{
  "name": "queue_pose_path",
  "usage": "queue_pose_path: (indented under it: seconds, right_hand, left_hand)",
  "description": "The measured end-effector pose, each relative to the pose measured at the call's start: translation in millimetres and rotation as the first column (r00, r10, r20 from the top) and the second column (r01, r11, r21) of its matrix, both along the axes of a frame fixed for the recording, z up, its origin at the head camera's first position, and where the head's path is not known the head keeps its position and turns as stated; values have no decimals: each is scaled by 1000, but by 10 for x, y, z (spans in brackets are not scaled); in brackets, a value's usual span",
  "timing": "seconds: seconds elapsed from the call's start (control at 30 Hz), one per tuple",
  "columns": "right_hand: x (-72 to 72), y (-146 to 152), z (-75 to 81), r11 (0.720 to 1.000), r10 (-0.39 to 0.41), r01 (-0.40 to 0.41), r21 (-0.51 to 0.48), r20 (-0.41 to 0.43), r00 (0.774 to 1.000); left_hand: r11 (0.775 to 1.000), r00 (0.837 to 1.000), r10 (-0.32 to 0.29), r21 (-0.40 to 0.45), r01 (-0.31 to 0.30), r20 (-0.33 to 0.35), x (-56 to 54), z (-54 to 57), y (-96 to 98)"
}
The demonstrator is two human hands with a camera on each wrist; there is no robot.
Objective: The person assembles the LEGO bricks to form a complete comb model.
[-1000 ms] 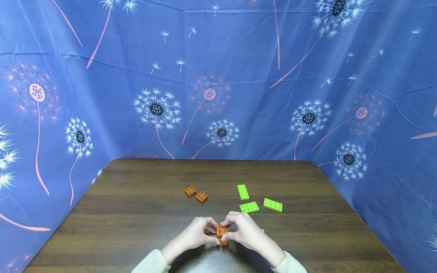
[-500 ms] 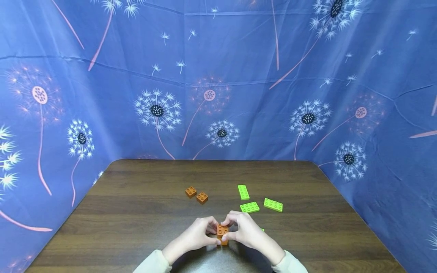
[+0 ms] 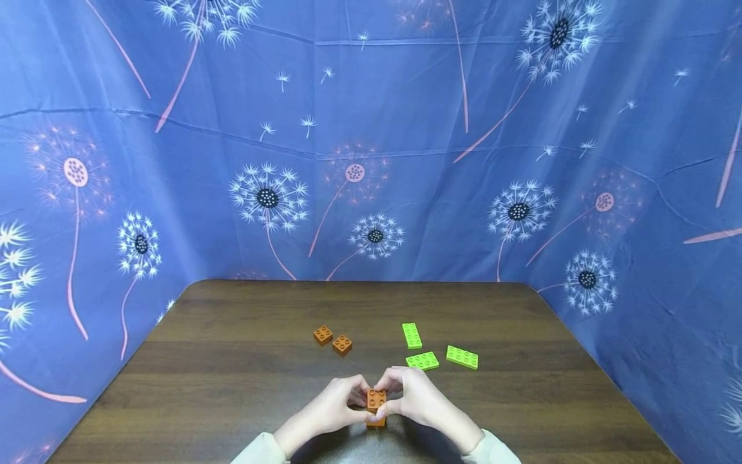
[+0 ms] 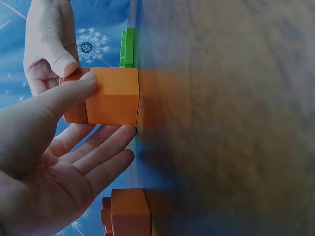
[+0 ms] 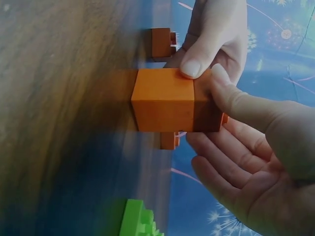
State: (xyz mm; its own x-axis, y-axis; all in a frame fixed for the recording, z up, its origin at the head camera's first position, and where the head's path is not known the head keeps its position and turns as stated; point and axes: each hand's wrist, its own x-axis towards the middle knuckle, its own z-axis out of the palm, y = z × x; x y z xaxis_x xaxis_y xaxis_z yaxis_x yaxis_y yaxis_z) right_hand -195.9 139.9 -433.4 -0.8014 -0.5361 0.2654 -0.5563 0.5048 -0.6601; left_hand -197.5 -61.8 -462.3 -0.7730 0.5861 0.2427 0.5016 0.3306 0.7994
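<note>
Both hands hold a small stack of two orange toy building bricks near the table's front. The upper brick (image 3: pixel 376 398), studs up, sits on the lower brick (image 5: pixel 165 98), which stands on the table. My left hand (image 3: pixel 336 406) pinches the stack from the left, its thumb across the seam between the bricks. From the right my right hand (image 3: pixel 414 396) pinches the upper brick, thumb on its near side and index finger at its far side. In the left wrist view, the left hand's other fingers (image 4: pixel 106 152) extend loosely along the stack's side.
Two loose orange bricks (image 3: pixel 342 345) lie beyond the hands, slightly left, on the dark wooden table (image 3: pixel 232 361). Right of them lie three flat lime-green bricks (image 3: pixel 462 357). A blue dandelion-patterned cloth (image 3: pixel 406 193) hangs behind and beside the table.
The head view has tilted up slightly, so the scene sits lower. Both hands keep their hold on the stack, nearly still. A green corner beside the right hand is now hidden.
</note>
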Motion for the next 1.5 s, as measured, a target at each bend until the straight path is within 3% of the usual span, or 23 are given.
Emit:
queue_pose_path:
  seconds: [0.23,0.47,0.57,0.8,1.0,1.27,1.5]
  right_hand:
    - [14,50,-110,1000,-12,13,-25,25,1000]
    - [42,102,-155,995,94,-97,-37,-72,993]
    - [41,139,-114,994,102,-105,-23,-96,990]
    - [-16,287,55,1000,13,-14,-11,-123,992]
    - [-153,443,130,995,-101,100,-16,-153,983]
    - [-333,605,79,987,-156,149,-60,-158,975]
    - [-442,735,-40,980,-196,196,-17,-155,968]
  left_hand:
    - [1000,1000,-2,0,2,8,0,-55,17]
    - [1000,999,-3,9,2,51,19,-87,-6]
    - [1000,997,-4,21,3,72,13,-88,-16]
    - [999,994,7,35,-10,106,-21,-68,-32]
    - [999,994,13,42,-18,105,-40,-69,-50]
    - [998,993,4,55,-11,119,-57,-59,-59]
    - [999,994,-5,54,-1,111,-70,-41,-31]
